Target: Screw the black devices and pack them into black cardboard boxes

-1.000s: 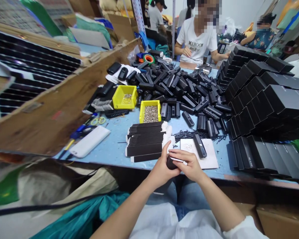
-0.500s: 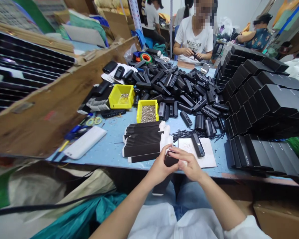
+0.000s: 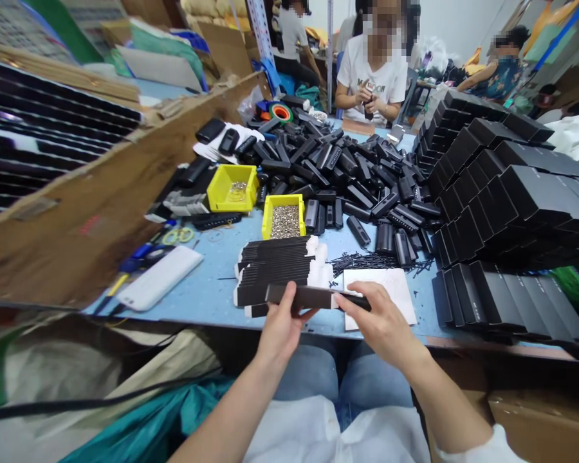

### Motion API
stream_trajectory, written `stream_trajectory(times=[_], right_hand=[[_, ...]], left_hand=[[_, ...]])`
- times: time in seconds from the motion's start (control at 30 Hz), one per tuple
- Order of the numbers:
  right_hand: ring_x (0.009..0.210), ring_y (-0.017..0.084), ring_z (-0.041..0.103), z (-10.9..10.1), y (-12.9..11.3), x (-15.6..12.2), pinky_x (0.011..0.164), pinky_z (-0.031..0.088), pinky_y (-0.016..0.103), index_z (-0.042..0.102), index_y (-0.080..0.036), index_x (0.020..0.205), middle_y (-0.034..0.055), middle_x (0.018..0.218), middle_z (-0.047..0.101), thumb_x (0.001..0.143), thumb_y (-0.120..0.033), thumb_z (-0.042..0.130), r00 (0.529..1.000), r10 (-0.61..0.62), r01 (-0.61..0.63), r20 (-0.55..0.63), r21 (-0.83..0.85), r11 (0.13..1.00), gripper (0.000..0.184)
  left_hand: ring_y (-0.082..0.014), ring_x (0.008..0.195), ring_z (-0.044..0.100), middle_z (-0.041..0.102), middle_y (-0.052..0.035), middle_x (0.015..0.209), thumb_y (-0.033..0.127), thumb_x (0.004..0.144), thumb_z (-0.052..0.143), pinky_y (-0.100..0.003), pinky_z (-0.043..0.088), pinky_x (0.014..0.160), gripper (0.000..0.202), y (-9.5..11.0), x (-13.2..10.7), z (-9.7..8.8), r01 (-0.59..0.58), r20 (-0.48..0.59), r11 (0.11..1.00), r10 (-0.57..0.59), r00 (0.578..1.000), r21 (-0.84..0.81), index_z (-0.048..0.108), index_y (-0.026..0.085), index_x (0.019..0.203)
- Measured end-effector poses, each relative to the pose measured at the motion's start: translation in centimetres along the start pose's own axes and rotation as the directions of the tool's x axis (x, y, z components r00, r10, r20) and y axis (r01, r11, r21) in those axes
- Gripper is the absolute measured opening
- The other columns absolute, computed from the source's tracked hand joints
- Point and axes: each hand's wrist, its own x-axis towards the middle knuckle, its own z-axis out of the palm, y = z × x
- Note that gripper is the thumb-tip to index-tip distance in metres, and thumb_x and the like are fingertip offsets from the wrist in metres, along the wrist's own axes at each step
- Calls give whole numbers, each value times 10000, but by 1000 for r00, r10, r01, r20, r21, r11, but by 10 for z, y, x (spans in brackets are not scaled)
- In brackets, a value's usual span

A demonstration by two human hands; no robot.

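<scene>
My left hand [image 3: 280,325] is closed around a long black cardboard box [image 3: 313,298], held level over the table's front edge. The box's white-edged open end faces right. There my right hand [image 3: 380,321] grips a slim black oblong case [image 3: 358,300], whose near end meets the box opening. How far it sits inside is hidden by the fingers. Just behind the box lies a stack of flat black cartons [image 3: 273,260] with white flaps. A white pad [image 3: 396,289] lies partly under my right hand.
Black cases [image 3: 338,157] are heaped across the table. Yellow bins [image 3: 231,190] hold small metal parts. Thin black rods [image 3: 367,260] lie behind the pad. Black boxes [image 3: 521,199] are stacked high at right. A white oblong device [image 3: 161,276] lies left. A co-worker [image 3: 374,80] sits opposite.
The black case that lay on the white pad is now in my right hand, at the box's end. The box has turned from end-on to lengthwise, and my hands have moved apart.
</scene>
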Motion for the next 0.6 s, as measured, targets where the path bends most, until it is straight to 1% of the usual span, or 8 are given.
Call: stream_trajectory(times=[0.1,0.17,0.2,0.27,0.33,0.43,0.53,0.6], right_hand=[[1302,-62,319,-14,3,12,1171,396,68,493,-309,1333,8,1269,393,815,-449,492,997,65,-65,38,-20,998,537],[1245,-93,368,-22,10,14,1120,422,19,526,-248,1311,12,1236,429,826,-483,458,988,76,-83,137,45,996,543],[1206,-111,390,-24,11,14,1087,429,-9,548,-245,1283,4,1212,450,838,-478,437,978,56,-76,202,95,993,515],[1135,-128,415,-24,7,16,1037,430,-46,588,-257,1223,-6,1168,476,848,-468,418,956,-13,-52,293,213,976,463],[1119,-123,416,-15,1,24,1024,426,-54,587,-266,1224,-2,1170,471,814,-532,448,941,-105,-14,321,347,938,509],[1087,-124,429,19,10,50,994,427,-52,480,-208,1358,31,1206,446,794,-680,355,912,-196,-35,361,543,839,747],[963,-144,412,72,47,84,940,394,-64,525,-121,1299,53,1143,477,915,-526,159,841,105,-324,531,339,883,667],[945,-130,389,106,71,102,978,369,-50,609,-50,1144,75,1075,498,909,-427,285,764,241,-388,598,128,913,550]], left_hand=[[-255,923,647,601,-124,1171,460,820,660,-523,526,840,520,-3,-11,-5,60,171,965,-106,979,256,487,194,1231],[-336,1072,595,572,-169,1216,547,723,714,-583,449,940,669,6,-12,-17,-196,250,798,59,967,571,496,160,1223],[-377,1181,522,539,-186,1270,556,640,770,-608,374,1011,755,12,-11,-23,-389,324,610,219,920,691,507,152,1222],[-398,1327,368,476,-170,1368,485,537,845,-595,223,1118,828,21,-9,-34,-676,581,145,401,708,723,531,170,1235],[-352,1291,435,535,-119,1324,387,612,813,-533,292,1107,718,24,-7,-39,-784,774,-89,263,576,614,535,217,1252],[-260,1003,638,651,-65,1110,275,730,688,-385,508,876,531,12,-4,-41,-766,766,-39,77,638,642,518,238,1232],[-235,898,658,649,-79,1041,318,718,688,-339,526,804,578,-10,0,-44,-694,647,76,300,701,716,454,190,1231],[-221,861,657,643,-84,1004,358,715,691,-324,528,788,603,-24,3,-43,-697,586,162,430,687,698,421,168,1219]])
